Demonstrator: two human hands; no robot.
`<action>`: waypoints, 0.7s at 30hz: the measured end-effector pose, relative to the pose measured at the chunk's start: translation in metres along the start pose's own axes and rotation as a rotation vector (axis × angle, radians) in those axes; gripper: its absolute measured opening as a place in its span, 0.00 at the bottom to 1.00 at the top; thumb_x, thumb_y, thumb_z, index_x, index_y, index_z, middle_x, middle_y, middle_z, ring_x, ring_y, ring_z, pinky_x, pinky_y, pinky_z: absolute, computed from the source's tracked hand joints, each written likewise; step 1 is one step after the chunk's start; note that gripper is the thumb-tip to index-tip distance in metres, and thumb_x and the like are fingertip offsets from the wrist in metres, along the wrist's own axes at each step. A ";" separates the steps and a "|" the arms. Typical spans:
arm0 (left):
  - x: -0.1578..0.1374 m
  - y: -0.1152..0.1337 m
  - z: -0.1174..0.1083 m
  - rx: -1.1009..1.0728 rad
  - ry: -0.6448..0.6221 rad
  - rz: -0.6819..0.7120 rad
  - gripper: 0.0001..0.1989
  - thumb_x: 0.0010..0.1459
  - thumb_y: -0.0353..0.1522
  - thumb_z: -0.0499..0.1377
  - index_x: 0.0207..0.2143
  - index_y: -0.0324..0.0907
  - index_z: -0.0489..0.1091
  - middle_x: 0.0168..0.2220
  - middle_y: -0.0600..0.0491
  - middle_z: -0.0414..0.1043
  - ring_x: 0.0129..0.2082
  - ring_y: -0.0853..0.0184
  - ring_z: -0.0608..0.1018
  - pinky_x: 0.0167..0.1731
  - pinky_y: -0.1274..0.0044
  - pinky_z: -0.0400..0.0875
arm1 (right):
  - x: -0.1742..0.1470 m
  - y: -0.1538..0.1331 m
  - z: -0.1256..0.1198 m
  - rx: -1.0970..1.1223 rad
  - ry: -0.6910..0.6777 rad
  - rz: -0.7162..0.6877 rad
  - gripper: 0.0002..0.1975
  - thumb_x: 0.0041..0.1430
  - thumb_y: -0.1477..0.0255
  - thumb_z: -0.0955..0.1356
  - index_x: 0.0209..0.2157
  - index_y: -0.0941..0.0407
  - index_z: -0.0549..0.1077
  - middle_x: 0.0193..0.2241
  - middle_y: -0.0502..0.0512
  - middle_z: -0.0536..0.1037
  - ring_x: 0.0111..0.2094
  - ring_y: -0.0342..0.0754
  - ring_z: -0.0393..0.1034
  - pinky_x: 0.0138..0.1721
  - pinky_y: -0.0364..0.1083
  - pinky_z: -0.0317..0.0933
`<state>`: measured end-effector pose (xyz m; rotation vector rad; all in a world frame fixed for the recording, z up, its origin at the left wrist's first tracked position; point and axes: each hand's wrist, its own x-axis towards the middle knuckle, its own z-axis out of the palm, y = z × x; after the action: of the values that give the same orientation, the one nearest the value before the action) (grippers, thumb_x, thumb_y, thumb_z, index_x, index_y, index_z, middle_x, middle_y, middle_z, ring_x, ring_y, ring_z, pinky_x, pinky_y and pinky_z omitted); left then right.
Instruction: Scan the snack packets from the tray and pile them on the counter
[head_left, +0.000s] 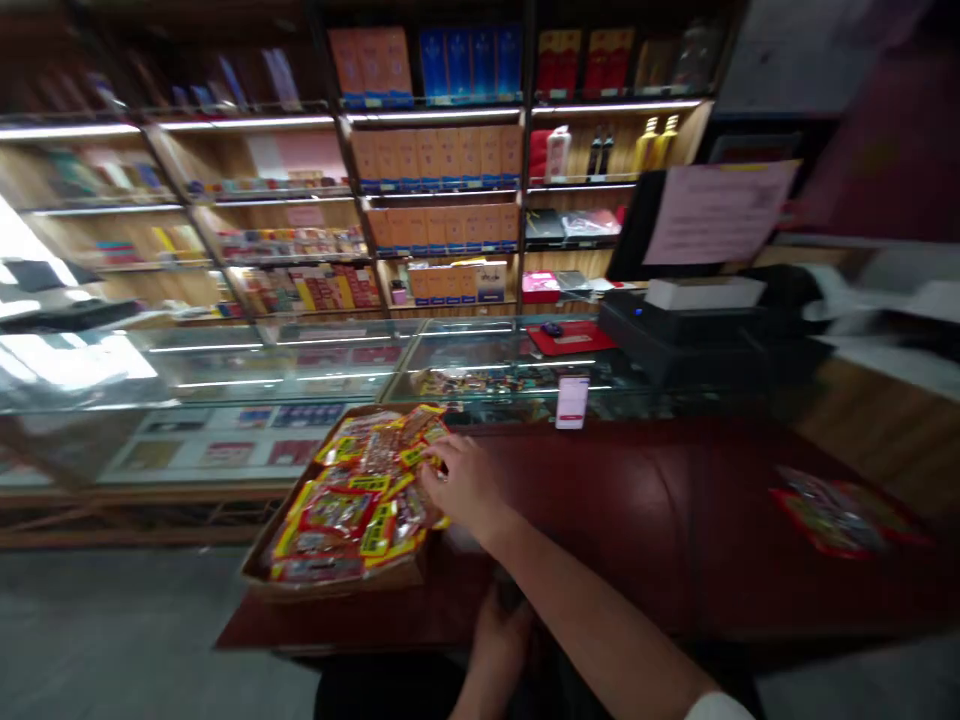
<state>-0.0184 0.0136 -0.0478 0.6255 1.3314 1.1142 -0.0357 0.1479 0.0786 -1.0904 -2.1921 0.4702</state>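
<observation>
My right hand (pixel 461 485) reaches over the right edge of a shallow cardboard box (pixel 409 573), with its fingers curved and apart at the packets. Small snack packets (pixel 341 510) in red, yellow and clear plastic fill the box in a loose heap. Below my right forearm, my left hand (pixel 499 640) is closed near the table's front edge. Something dark shows at its fingers, but its kind is hidden by blur and shadow.
The box stands on the left end of a dark red table (pixel 600 520). More packets (pixel 844 510) lie at the right. A phone (pixel 572 402) stands upright at the back, before a glass display counter (pixel 330 350). A monitor with a paper sheet (pixel 716 212) stands back right.
</observation>
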 end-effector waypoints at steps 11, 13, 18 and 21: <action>0.000 0.003 0.007 0.231 0.055 0.072 0.26 0.41 0.56 0.66 0.24 0.44 0.66 0.10 0.60 0.60 0.10 0.69 0.64 0.13 0.79 0.58 | -0.142 0.289 -0.199 -0.396 0.448 1.169 0.28 0.66 0.65 0.70 0.65 0.53 0.64 0.70 0.61 0.59 0.69 0.64 0.54 0.67 0.71 0.47; -0.005 0.010 0.010 0.247 0.063 0.074 0.25 0.41 0.55 0.66 0.23 0.44 0.66 0.10 0.60 0.60 0.10 0.68 0.65 0.13 0.78 0.58 | -0.161 0.301 -0.208 -0.418 0.442 1.211 0.27 0.67 0.64 0.70 0.65 0.53 0.65 0.70 0.61 0.60 0.68 0.64 0.55 0.67 0.70 0.47; -0.008 0.015 0.012 0.221 0.065 0.075 0.24 0.42 0.53 0.67 0.25 0.44 0.67 0.11 0.61 0.62 0.10 0.70 0.65 0.13 0.79 0.58 | -0.179 0.263 -0.140 -0.453 0.289 0.970 0.29 0.65 0.61 0.70 0.64 0.58 0.66 0.68 0.66 0.63 0.69 0.65 0.54 0.68 0.69 0.44; -0.007 0.013 0.012 0.205 0.056 0.059 0.23 0.42 0.52 0.67 0.25 0.43 0.67 0.11 0.61 0.62 0.09 0.71 0.64 0.12 0.80 0.57 | -0.178 0.212 -0.077 -0.384 0.139 0.674 0.25 0.64 0.63 0.69 0.60 0.59 0.72 0.65 0.67 0.69 0.67 0.62 0.59 0.67 0.61 0.48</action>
<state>-0.0099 0.0152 -0.0316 0.7925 1.4957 1.0562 0.2202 0.1329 -0.0522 -2.0197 -1.7906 0.2381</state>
